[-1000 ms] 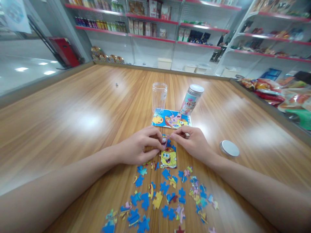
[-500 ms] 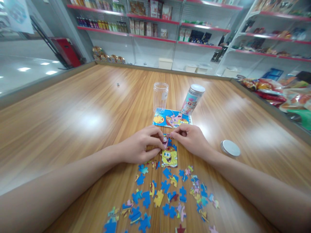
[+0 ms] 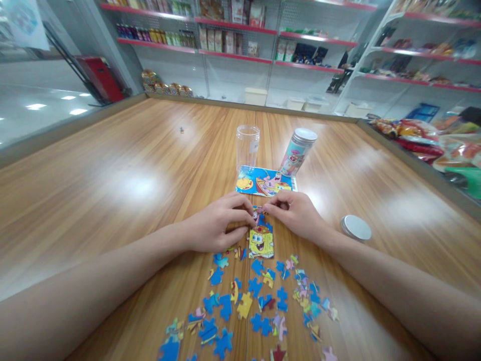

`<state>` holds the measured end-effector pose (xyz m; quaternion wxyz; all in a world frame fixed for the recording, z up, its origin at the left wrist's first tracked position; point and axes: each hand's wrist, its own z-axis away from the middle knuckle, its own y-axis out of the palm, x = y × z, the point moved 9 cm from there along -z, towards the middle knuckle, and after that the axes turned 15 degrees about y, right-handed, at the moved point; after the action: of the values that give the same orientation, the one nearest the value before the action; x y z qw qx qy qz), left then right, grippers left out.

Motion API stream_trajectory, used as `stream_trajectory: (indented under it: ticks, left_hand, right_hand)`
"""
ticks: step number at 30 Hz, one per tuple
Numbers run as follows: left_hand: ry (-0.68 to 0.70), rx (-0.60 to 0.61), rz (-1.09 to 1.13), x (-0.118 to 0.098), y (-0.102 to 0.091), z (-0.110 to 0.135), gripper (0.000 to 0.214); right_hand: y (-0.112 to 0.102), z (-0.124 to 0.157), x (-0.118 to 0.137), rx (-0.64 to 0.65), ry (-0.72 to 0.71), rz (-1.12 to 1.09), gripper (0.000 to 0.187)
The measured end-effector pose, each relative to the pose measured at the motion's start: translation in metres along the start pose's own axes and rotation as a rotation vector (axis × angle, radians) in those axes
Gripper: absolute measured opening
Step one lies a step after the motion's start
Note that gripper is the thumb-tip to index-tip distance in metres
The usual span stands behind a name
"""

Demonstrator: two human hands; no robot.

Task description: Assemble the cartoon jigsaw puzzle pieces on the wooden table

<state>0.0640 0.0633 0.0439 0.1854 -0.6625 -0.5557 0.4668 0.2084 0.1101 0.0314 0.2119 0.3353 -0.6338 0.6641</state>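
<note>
My left hand (image 3: 216,225) and my right hand (image 3: 296,213) meet over a small joined block of puzzle pieces (image 3: 261,240) showing a yellow cartoon face. Both hands pinch at a pink and blue piece (image 3: 257,215) at the block's top edge, fingers curled. Several loose blue, yellow and pink puzzle pieces (image 3: 259,306) lie scattered on the wooden table (image 3: 131,175) nearer to me. A printed reference picture (image 3: 265,181) lies flat just beyond my hands.
A clear plastic jar (image 3: 247,146) and a lidded printed tube (image 3: 297,152) stand behind the picture. A round silver lid (image 3: 355,227) lies to the right. Snack bags (image 3: 432,143) pile at the right edge. Store shelves line the back.
My hands stay pinched at the block's top edge, barely shifting. The view drifted slightly.
</note>
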Motion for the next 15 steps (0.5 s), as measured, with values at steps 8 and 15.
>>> stream_trajectory:
  ticks: [8,15]
  left_hand:
    - [0.011,-0.019,0.014,-0.001,-0.001,-0.002,0.027]
    - [-0.126,-0.157,0.233,0.018,-0.013,0.004,0.023]
  right_hand:
    - [-0.012,0.003,-0.003,-0.128,0.046,0.009,0.020]
    - [-0.017,0.004,-0.015,-0.129,0.101,0.193,0.021]
